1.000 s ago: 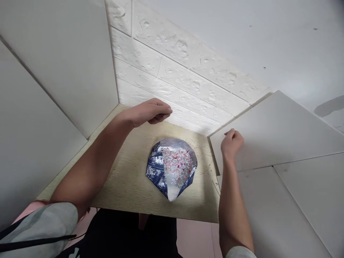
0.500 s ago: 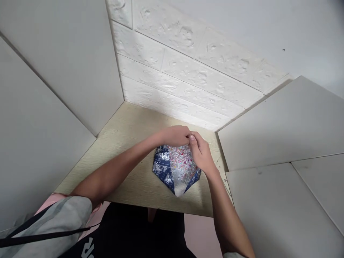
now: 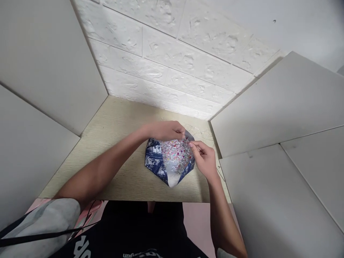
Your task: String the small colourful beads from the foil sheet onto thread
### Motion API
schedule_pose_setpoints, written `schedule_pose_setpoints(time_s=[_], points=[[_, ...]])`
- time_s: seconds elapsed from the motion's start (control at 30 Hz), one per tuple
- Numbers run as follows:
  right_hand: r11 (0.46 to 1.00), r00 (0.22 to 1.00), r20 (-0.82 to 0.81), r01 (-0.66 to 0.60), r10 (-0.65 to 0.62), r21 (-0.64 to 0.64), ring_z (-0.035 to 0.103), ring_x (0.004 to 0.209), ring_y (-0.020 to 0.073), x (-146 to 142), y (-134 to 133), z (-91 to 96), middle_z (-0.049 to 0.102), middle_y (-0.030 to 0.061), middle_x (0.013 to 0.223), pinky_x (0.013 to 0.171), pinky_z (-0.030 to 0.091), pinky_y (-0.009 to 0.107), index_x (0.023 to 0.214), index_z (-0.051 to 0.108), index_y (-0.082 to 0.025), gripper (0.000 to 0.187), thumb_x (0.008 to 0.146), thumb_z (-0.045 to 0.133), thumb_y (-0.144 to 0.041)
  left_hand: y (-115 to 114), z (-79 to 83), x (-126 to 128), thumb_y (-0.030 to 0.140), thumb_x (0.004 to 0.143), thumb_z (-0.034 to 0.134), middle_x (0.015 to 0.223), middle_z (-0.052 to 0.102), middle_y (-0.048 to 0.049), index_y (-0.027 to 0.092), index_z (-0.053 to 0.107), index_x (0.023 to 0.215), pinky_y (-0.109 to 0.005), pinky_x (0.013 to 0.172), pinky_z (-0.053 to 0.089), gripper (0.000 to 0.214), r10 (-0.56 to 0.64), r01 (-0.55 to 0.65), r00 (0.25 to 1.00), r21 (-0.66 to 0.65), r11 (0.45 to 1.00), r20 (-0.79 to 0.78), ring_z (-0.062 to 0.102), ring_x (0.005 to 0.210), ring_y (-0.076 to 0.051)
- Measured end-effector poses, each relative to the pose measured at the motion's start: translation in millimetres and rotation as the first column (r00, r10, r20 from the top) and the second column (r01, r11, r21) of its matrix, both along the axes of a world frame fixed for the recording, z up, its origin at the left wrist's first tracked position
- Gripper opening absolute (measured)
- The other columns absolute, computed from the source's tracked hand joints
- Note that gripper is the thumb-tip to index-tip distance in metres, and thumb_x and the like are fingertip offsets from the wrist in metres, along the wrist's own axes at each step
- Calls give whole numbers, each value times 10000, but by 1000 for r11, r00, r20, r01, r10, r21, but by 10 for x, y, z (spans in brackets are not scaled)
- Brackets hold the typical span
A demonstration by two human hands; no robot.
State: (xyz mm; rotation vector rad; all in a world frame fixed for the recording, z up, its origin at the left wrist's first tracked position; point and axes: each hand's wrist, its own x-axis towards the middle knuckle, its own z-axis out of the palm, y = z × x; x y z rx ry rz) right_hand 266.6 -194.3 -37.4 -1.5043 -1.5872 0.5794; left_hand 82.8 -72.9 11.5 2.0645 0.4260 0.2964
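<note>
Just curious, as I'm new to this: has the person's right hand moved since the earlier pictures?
Yes: the right hand has moved left, from beyond the right edge of the wooden board to the foil bag.

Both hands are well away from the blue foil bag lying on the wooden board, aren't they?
No, the hands are not away from the bag. The head view shows the left hand and right hand both at the top edge of the blue foil bag. The bag does lie on the wooden board.
</note>
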Motion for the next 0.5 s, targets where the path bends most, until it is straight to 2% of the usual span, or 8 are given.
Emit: schedule_pose_setpoints(time_s=[0.07,0.13,0.17,0.23,0.33,0.43,0.5], points=[[999,999,-17,41,-41,-9,486,594,128,13,-41,-18,570,-17,671,576,388,253,910,671,-208,237,866,572,-419,-8,-25,17,289,782,558,541,508,14,168,568,597,-248,508,287,221,-51,52,998,22,998,-45,419,517,-109],[998,995,-96,19,-25,-62,576,722,150,-2,-59,-29,642,22,848,669,453,269,1036,635,-216,279,848,602,-419,-36,-46,49,298,797,551,517,538,11,169,574,570,-253,498,291,261,-87,90,992,32,995,-87,437,490,-109],[994,986,-163,-36,19,-102,604,788,161,-18,-60,-35,652,39,942,713,473,279,1125,594,-226,342,843,611,-419,-54,-57,69,293,802,548,512,556,7,170,583,560,-255,492,292,274,-98,102,990,32,994,-105,449,480,-109],[972,952,-277,-179,132,-152,611,785,159,-57,-53,-49,651,36,929,717,480,282,1169,554,-234,359,866,582,-426,-92,-81,111,265,803,545,516,592,0,171,615,564,-255,484,297,266,-108,112,985,28,993,-135,482,474,-112],[951,945,-263,-245,193,-186,541,655,136,-98,-43,-72,605,3,762,613,426,257,1027,601,-222,272,913,498,-448,-136,-126,149,242,807,537,504,611,-14,167,650,585,-256,469,299,260,-73,78,982,26,997,-172,511,464,-122],[965,972,-147,-204,181,-163,465,614,123,-103,-62,-84,530,-21,673,575,360,247,865,604,-210,274,925,477,-445,-184,-183,129,321,849,521,484,608,-32,157,624,554,-259,458,310,353,27,-28,978,2,1000,-206,510,436,-128],[974,981,-83,-185,175,-133,433,602,117,-96,-87,-89,503,-29,662,575,342,246,841,600,-208,268,930,476,-428,-243,-233,84,393,873,509,503,614,-31,158,610,569,-254,474,337,398,76,-85,975,-34,996,-209,523,451,-128]])
